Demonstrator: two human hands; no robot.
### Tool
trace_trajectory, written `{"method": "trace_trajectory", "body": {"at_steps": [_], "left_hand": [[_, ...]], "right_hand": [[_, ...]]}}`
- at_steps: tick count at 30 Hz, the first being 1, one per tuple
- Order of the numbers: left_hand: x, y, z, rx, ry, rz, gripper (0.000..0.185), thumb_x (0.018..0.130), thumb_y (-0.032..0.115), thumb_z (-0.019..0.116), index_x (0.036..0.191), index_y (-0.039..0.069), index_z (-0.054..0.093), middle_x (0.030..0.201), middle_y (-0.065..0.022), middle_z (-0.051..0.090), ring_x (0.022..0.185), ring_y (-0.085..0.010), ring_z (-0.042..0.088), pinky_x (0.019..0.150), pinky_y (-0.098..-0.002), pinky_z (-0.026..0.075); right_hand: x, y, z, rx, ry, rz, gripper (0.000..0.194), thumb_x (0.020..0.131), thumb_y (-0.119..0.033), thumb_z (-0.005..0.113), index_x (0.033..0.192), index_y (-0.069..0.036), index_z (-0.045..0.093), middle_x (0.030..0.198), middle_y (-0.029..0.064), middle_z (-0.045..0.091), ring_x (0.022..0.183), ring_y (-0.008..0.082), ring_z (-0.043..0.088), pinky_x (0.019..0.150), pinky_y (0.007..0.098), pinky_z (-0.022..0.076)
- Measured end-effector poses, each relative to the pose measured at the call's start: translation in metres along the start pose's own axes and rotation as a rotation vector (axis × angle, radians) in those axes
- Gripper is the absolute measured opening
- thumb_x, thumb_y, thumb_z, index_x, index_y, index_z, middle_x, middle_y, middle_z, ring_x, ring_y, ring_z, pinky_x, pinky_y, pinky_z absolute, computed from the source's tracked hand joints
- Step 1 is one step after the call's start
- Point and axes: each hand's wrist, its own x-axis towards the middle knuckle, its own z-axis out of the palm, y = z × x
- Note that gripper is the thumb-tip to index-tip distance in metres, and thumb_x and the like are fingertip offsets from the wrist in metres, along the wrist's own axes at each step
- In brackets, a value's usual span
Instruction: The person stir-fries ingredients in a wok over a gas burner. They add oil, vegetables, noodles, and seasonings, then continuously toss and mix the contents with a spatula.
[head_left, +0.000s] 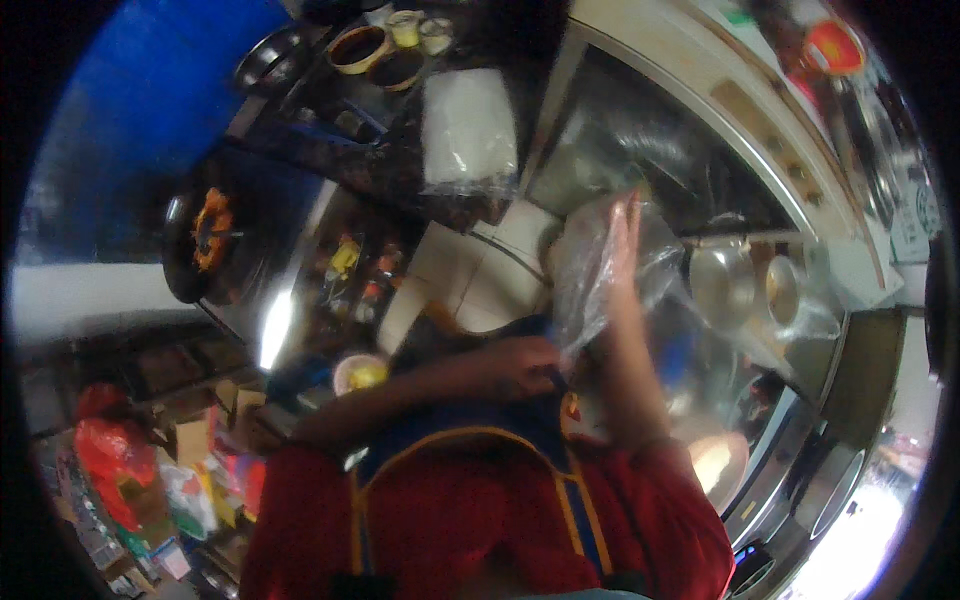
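A clear plastic bag (581, 262) hangs in front of me, crumpled and blurred. My right hand (626, 236) is raised with straight fingers against or inside this bag; which of the two I cannot tell. Close to my chest, my left hand (529, 366) has curled fingers at the bag's lower, gathered end and appears to pinch it. Beyond both hands, a clear-wrapped white pack (470, 127) lies on a dark surface.
On the left stands a black wok (180, 255) with orange-brown food. Bowls (358, 49) and small jars (405, 28) are at the top. Metal pots (721, 281) stand right, near a metal-edged counter (757, 150). Red plastic bags (112, 450) and boxes lie lower left.
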Motion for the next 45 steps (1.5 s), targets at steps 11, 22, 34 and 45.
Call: {"method": "trace_trajectory", "body": {"at_steps": [11,22,34,45], "left_hand": [[-0.055,-0.142,-0.159,-0.405,1.123,-0.650,0.029,0.094,0.012,0.055,0.121,0.003,0.053,0.095,-0.0086,0.060,0.074,-0.0138,0.061,0.062,-0.0289,0.051],[0.069,-0.294,-0.278,0.554,0.972,-0.915,0.056,0.079,0.034,0.061,0.120,-0.002,0.053,0.119,-0.0242,0.056,0.105,-0.0363,0.058,0.094,-0.0440,0.046],[0.028,-0.295,-0.261,0.331,0.553,-0.739,0.020,0.076,0.011,0.057,0.093,0.000,0.058,0.093,-0.0181,0.063,0.091,-0.0340,0.062,0.073,-0.0443,0.050],[-0.015,-0.266,-0.195,-0.261,0.767,-0.642,0.011,0.086,0.009,0.051,0.090,0.000,0.054,0.075,-0.0156,0.056,0.057,-0.0257,0.059,0.048,-0.0398,0.048]], "right_hand": [[0.119,0.084,0.171,-0.491,-0.423,-0.191,0.065,0.093,-0.025,0.061,0.141,0.006,0.031,0.136,0.0247,0.043,0.126,0.0313,0.041,0.109,0.0379,0.0270],[0.274,0.252,0.154,-1.064,-0.206,-0.465,0.054,0.097,-0.032,0.043,0.138,0.002,0.036,0.141,0.0171,0.040,0.132,0.0313,0.035,0.112,0.0416,0.0247],[0.278,0.197,0.142,-1.193,-0.221,-0.431,0.054,0.096,-0.038,0.044,0.134,0.000,0.041,0.134,0.0140,0.045,0.126,0.0291,0.041,0.105,0.0398,0.0312],[0.185,0.212,0.162,-1.102,-0.167,-0.303,0.054,0.095,-0.043,0.044,0.131,-0.003,0.046,0.128,0.0111,0.049,0.119,0.0272,0.046,0.099,0.0381,0.0371]]}}
